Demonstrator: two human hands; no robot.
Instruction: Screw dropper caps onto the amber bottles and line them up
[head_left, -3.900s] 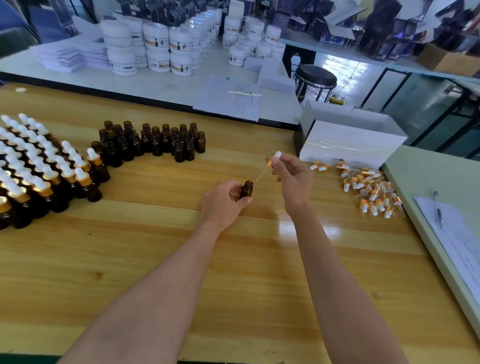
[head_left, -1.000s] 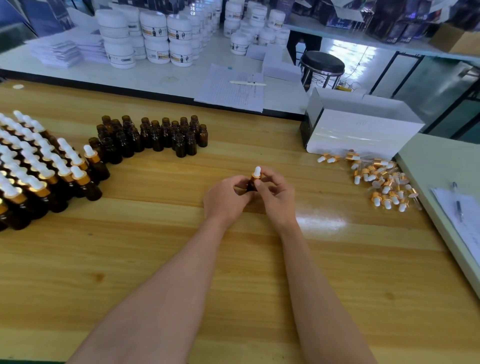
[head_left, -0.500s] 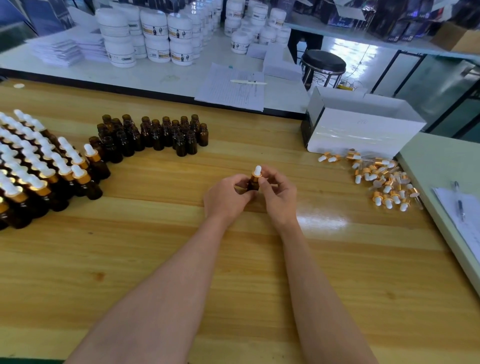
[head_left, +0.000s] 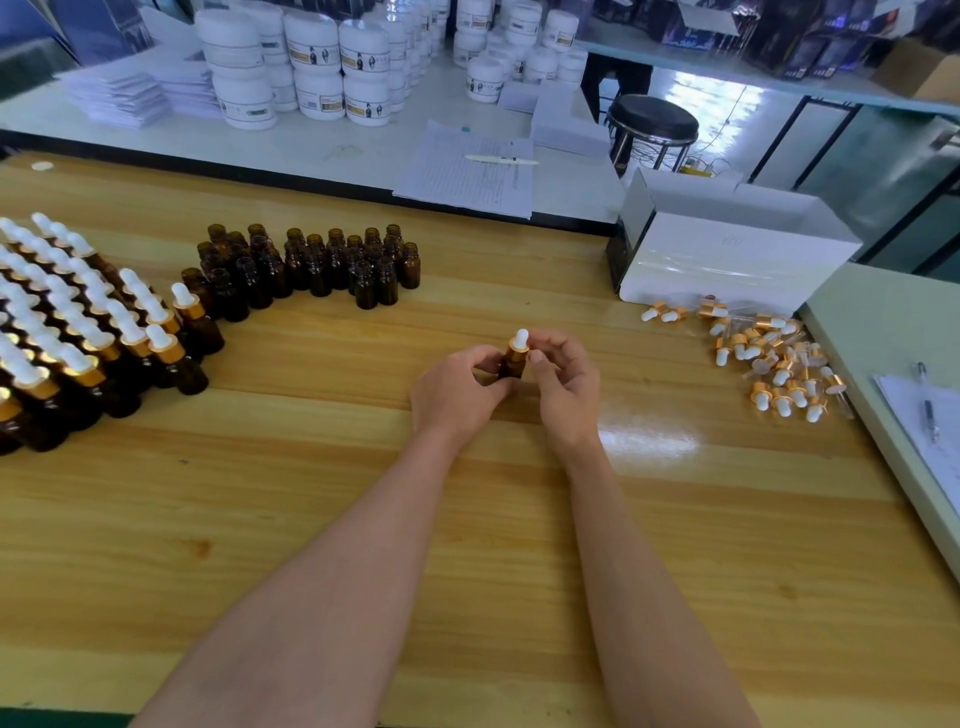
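Amber bottle (head_left: 512, 367), one, in left hand (head_left: 457, 391), right hand (head_left: 569, 396).

We look across a glossy pale-wood worktop (head_left: 467, 545) that catches a bright patch of light. Behind it runs a white worktop (head_left: 171, 143) carrying white jars (head_left: 311, 67), piles of leaflets (head_left: 119, 98) and a printed sheet (head_left: 467, 179) with a pen. Beyond, a black round stool (head_left: 652, 122) stands on the shiny floor (head_left: 711, 91), and dark boxes (head_left: 779, 36) line a long shelf.
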